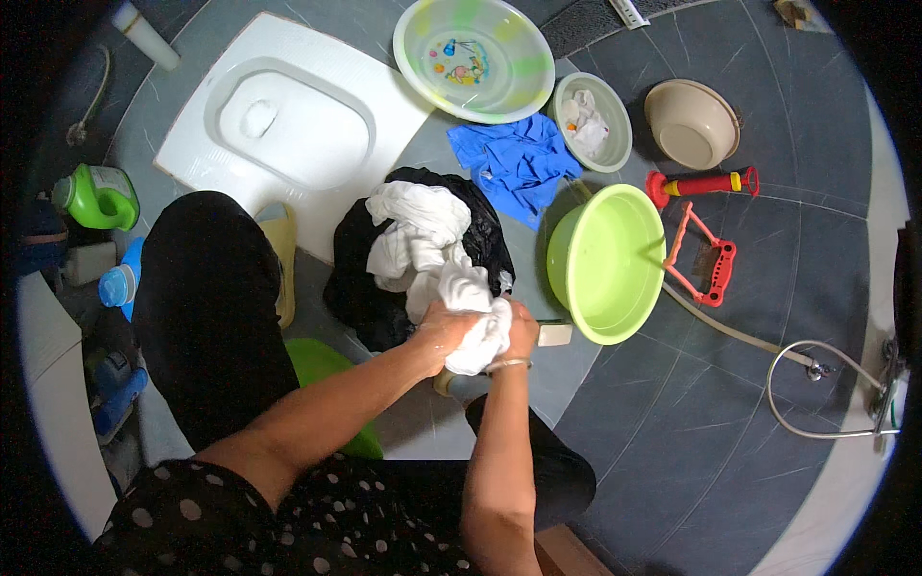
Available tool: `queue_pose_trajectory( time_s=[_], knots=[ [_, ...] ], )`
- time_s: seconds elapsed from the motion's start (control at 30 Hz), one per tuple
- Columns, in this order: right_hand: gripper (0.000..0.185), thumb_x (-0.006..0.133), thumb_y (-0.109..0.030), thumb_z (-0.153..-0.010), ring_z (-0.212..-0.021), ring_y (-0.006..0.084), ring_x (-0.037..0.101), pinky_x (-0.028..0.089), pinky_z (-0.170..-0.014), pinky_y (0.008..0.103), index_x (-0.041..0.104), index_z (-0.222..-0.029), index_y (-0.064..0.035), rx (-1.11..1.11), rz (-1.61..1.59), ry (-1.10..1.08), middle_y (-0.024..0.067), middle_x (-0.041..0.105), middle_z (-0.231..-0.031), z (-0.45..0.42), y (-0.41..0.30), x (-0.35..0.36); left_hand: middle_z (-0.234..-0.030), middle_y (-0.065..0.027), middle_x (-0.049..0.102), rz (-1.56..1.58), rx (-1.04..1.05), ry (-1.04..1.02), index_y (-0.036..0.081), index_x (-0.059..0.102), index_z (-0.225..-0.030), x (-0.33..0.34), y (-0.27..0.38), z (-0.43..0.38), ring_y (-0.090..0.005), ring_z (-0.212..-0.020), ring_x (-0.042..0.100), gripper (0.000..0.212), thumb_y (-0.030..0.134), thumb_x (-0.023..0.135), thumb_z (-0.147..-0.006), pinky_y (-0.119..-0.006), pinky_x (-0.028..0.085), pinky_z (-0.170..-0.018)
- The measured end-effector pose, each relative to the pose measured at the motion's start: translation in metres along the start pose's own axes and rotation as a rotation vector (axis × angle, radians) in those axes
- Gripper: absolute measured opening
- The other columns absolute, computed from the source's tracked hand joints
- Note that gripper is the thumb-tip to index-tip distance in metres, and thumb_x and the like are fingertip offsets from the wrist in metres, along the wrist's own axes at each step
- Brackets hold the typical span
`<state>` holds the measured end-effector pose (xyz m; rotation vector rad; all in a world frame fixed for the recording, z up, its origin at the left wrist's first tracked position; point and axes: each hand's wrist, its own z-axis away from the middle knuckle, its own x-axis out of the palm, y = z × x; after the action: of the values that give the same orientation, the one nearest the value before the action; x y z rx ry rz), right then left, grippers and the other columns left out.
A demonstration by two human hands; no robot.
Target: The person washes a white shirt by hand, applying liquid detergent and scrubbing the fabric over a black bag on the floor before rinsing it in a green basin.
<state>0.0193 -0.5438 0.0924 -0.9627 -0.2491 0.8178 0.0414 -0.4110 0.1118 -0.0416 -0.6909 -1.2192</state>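
Note:
A long piece of wet white cloth lies bunched and twisted over a heap of black cloth or plastic, whose material I cannot tell for sure. My left hand is closed around the near end of the white cloth. Just right of it, my right hand grips the same cloth at its edge. A blue cloth is spread crumpled on the floor beyond the black heap. To the right stands a tilted light green basin.
A white squat toilet lies at the upper left. Beyond are a patterned basin, a small basin holding white cloth and a beige basin. A bar of soap, a red-handled tool and a hose are at the right.

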Motion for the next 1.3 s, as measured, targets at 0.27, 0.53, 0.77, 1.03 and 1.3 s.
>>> queue_pose_trajectory(
  time_s=[0.27,0.53,0.77,1.03,1.3],
  knots=[
    [0.053,0.046,-0.039,-0.089,-0.098,0.0268,0.057,0.045,-0.084,0.0375,0.049,-0.121,0.0027,0.227,-0.540,-0.449,0.0135,0.058,-0.112,0.007,0.036,-0.023,-0.089,-0.0139,0.067,-0.928,0.496,-0.417,0.002,0.063,-0.100,0.010,0.043,0.038,-0.0261,-0.082,0.064,0.043,0.041,0.066,-0.081,-0.037,0.050,-0.076],
    [0.049,0.041,-0.036,-0.095,-0.117,0.0308,0.049,0.035,-0.103,0.0455,0.047,-0.129,-0.0014,0.009,-0.811,-0.413,0.0139,0.053,-0.128,-0.021,-0.031,-0.010,-0.109,-0.0210,0.058,-1.611,0.596,-0.580,0.004,0.058,-0.114,-0.030,0.055,0.026,-0.0361,-0.104,0.054,0.059,0.044,0.067,-0.072,-0.043,0.041,-0.091],
    [0.026,0.048,-0.018,-0.093,-0.097,0.0299,0.061,0.048,-0.088,0.0495,0.055,-0.112,-0.0015,-0.130,-0.843,-0.646,0.0134,0.061,-0.110,0.025,-0.046,-0.001,-0.126,-0.0229,0.045,-0.915,0.639,-0.159,0.006,0.037,-0.134,-0.046,0.037,-0.024,-0.0381,-0.118,0.045,0.069,0.012,0.063,-0.072,-0.042,0.040,-0.097],
    [0.021,0.061,-0.016,-0.080,-0.059,0.0231,0.060,0.048,-0.054,0.0353,0.051,-0.084,0.0022,-0.223,-1.017,-1.004,0.0191,0.061,-0.074,0.077,-0.095,-0.006,-0.126,-0.0181,0.047,-1.112,0.768,0.103,0.005,0.042,-0.132,-0.070,0.036,-0.053,-0.0331,-0.115,0.049,0.063,0.001,0.063,-0.073,-0.037,0.040,-0.096],
    [0.012,0.053,0.000,-0.060,-0.054,0.0187,0.053,0.042,-0.049,0.0302,0.051,-0.072,0.0012,-0.057,-0.834,-1.177,0.0114,0.057,-0.071,0.079,-0.082,0.000,-0.114,-0.0126,0.057,0.051,-0.160,-0.195,0.005,0.047,-0.127,-0.047,0.023,-0.049,-0.0238,-0.101,0.058,0.054,0.031,0.064,-0.082,-0.041,0.048,-0.085]
  ],
)
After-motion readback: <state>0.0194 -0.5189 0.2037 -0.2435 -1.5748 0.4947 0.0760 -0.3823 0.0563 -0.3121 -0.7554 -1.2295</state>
